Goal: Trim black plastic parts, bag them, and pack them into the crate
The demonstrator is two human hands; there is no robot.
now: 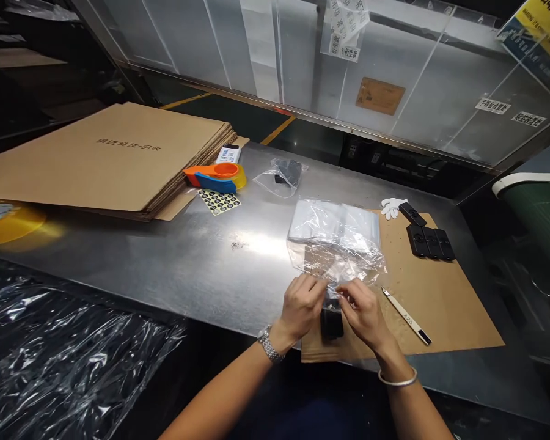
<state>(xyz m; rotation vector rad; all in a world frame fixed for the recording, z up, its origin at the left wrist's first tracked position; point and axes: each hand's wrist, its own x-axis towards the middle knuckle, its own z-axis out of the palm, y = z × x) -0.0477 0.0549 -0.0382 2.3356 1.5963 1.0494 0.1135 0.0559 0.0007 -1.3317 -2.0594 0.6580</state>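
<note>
My left hand (305, 300) and my right hand (363, 310) meet at the front of the cardboard sheet (458, 305), fingers pinched on the top of a small clear plastic bag (332, 295). Inside or under that bag is a black box-shaped device (332, 321), between my hands; its lower end shows. Just beyond my fingers lies a stack of clear plastic bags (334, 223), with loose film spreading toward me. A white-handled craft knife (407, 316) marked A26 rests to the right of my right hand.
Several black devices (431, 241) and a white glove (393, 208) sit at the right. Left are stacked flat cardboard (119, 153), an orange-blue tape dispenser (217, 176) and a round-sticker sheet (220, 201). A bagged black item (286, 174) lies at the back, before a grey partition (302, 55).
</note>
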